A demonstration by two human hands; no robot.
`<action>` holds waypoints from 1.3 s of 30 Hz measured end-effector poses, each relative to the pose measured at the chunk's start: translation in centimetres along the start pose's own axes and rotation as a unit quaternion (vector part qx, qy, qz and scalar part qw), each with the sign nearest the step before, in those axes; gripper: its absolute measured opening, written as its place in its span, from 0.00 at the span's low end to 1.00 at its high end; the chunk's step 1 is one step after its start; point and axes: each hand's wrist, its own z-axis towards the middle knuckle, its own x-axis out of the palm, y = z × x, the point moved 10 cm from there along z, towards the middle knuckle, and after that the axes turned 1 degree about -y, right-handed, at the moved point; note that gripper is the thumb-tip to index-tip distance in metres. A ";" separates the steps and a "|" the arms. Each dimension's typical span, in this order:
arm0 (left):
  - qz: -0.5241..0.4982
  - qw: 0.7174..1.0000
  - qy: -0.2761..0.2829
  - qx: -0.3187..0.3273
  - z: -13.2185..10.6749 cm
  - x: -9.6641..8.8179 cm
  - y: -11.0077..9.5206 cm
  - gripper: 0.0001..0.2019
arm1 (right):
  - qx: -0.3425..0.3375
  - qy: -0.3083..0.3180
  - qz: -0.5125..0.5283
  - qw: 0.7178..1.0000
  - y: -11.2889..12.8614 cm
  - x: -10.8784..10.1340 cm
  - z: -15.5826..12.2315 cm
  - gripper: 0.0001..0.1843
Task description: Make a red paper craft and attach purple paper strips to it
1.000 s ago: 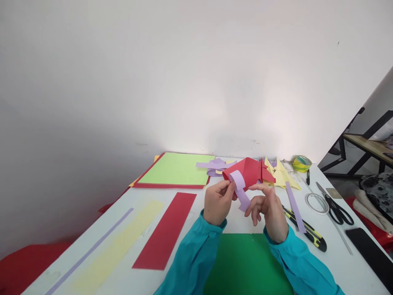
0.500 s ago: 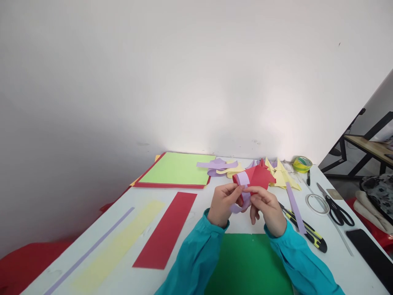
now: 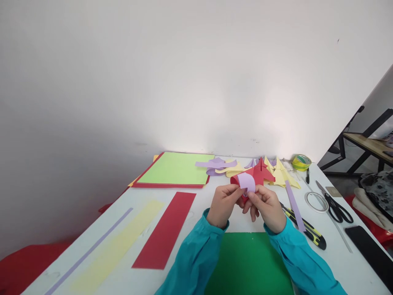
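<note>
Above the table, my left hand (image 3: 223, 205) pinches the near end of a red folded-paper piece (image 3: 259, 175), which is rolled round at that end and spreads into points at the far end. A purple paper strip (image 3: 246, 181) curls over the rolled end. The fingers of my right hand (image 3: 266, 206) are closed on the strip's lower end, close to my left fingertips. Part of the strip and the underside of the red paper are hidden by my fingers. Below my wrists lies a green sheet (image 3: 248, 262).
To the left lie a red paper strip (image 3: 166, 229), a yellow strip (image 3: 123, 246) and a thin purple strip (image 3: 92, 250). Stacked sheets (image 3: 178, 168) lie behind. At right are a utility knife (image 3: 316, 237), a tape roll (image 3: 316, 202) and scissors (image 3: 337, 209). Yellow folded papers (image 3: 281, 174) stand near the wall.
The purple strip's hanging end has been brought up and curled over the red paper. My right fingers have shifted from beneath it to pinching its end.
</note>
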 end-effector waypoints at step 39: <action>0.175 0.966 -0.159 0.106 -0.5 -3.9 -3.2 0.14 | 0.004 -0.077 0.052 0.996 -1.4 1.2 -1.3 0.24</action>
